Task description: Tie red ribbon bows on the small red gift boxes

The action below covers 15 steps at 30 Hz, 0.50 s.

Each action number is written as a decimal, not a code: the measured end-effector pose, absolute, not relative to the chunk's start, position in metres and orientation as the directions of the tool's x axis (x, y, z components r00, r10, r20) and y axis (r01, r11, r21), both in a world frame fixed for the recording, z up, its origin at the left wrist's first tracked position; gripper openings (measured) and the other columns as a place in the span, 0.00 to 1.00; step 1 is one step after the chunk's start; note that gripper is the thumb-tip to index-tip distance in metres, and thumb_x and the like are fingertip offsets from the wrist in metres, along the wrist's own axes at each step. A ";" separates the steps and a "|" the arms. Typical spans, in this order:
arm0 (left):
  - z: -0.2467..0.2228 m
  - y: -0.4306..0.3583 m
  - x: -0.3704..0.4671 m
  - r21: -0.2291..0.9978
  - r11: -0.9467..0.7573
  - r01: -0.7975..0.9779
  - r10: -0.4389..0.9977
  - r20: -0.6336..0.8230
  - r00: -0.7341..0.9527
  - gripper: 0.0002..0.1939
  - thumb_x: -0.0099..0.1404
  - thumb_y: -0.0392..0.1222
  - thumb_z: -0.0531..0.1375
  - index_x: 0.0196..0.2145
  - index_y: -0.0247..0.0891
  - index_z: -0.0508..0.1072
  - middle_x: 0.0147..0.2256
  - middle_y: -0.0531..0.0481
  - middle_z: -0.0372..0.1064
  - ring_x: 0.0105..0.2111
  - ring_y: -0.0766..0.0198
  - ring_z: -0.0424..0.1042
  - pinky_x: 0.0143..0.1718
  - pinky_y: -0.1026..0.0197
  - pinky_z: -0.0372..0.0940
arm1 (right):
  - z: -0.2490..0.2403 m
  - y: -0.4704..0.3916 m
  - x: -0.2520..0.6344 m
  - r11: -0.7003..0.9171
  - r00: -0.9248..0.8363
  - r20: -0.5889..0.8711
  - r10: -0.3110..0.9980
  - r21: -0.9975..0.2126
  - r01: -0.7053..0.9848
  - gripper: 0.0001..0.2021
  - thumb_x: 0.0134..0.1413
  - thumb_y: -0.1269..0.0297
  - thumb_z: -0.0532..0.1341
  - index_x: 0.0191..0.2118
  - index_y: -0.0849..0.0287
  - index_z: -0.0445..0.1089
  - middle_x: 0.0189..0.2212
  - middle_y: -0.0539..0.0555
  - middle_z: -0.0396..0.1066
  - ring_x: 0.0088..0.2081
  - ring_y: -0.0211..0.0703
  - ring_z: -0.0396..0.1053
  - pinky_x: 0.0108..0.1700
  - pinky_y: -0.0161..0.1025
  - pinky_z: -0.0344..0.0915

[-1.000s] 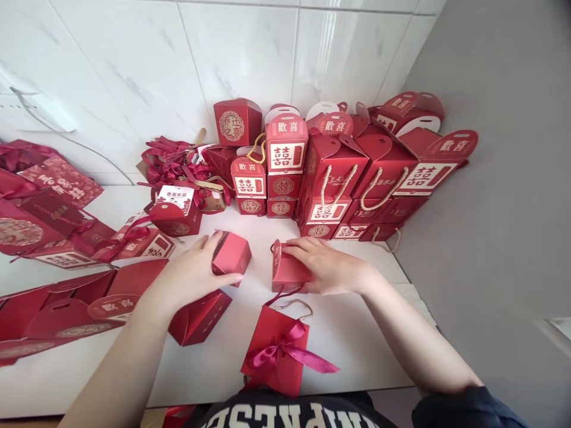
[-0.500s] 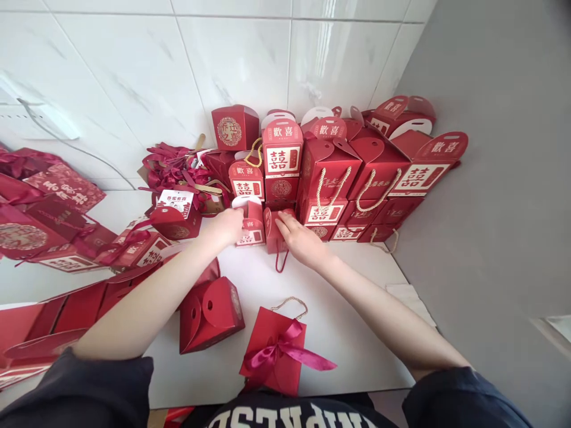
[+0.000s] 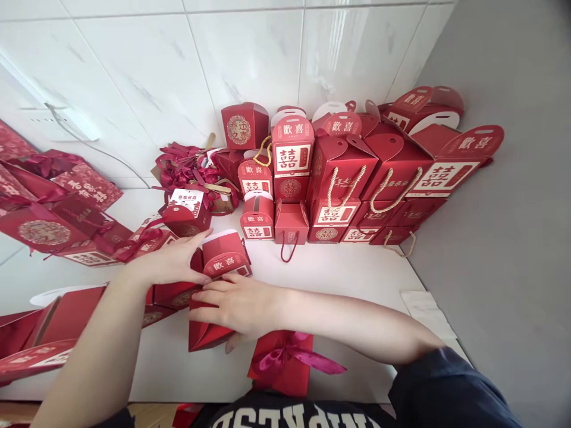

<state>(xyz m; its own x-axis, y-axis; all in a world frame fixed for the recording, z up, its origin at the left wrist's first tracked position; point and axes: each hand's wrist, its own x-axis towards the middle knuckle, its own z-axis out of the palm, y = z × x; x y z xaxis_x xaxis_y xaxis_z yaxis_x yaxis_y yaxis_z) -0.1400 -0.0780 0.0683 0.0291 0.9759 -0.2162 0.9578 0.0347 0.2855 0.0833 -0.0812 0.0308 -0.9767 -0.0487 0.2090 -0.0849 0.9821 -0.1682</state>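
Note:
My left hand (image 3: 176, 260) is beside a red gift box (image 3: 225, 245) with a rounded handle flap, its thumb and index finger spread apart at the box's left side. Over the top of another red gift box (image 3: 203, 336) lies my right hand (image 3: 245, 303), fingers across it and thumb down by its right side. The two hands nearly meet. Just to the right, a flat red box with a magenta ribbon bow (image 3: 285, 356) lies near the table's front edge, partly covered by my right forearm.
Red boxes (image 3: 343, 169) stand stacked along the tiled wall, some with rope handles. At the left is a bunch of magenta ribbons (image 3: 182, 169) near more red boxes (image 3: 49, 226). A grey panel (image 3: 504, 249) bounds the right side.
Both hands have left the two small boxes at the front of the stack, which now stand side by side there. They have come nearer and leftward to other boxes.

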 end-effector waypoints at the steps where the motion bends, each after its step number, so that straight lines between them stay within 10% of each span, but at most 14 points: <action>1: 0.067 -0.077 -0.138 0.321 0.045 0.946 0.963 -0.264 0.044 0.55 0.46 0.58 0.66 0.68 0.39 0.51 0.63 0.38 0.59 0.61 0.41 0.61 0.59 0.47 0.59 | 0.025 -0.080 0.078 0.988 -0.981 0.193 -0.016 -0.150 -0.045 0.35 0.54 0.56 0.67 0.63 0.65 0.57 0.64 0.65 0.57 0.63 0.57 0.56 0.59 0.51 0.57; 10: 0.071 -0.060 -0.104 0.348 0.026 0.937 0.934 -0.342 0.101 0.53 0.49 0.66 0.63 0.67 0.43 0.52 0.55 0.41 0.69 0.53 0.42 0.70 0.49 0.51 0.66 | 0.020 -0.043 0.136 0.947 -0.990 0.131 0.048 -0.321 0.004 0.42 0.46 0.66 0.69 0.67 0.62 0.51 0.66 0.61 0.54 0.64 0.52 0.54 0.61 0.51 0.51; 15: 0.068 -0.058 -0.089 0.346 0.000 0.938 0.936 -0.330 0.122 0.54 0.46 0.67 0.64 0.66 0.44 0.54 0.58 0.40 0.66 0.56 0.39 0.67 0.51 0.50 0.65 | 0.027 -0.041 0.204 0.871 -0.944 0.072 0.321 -0.414 0.264 0.43 0.48 0.65 0.68 0.68 0.57 0.51 0.67 0.60 0.54 0.64 0.52 0.54 0.63 0.52 0.49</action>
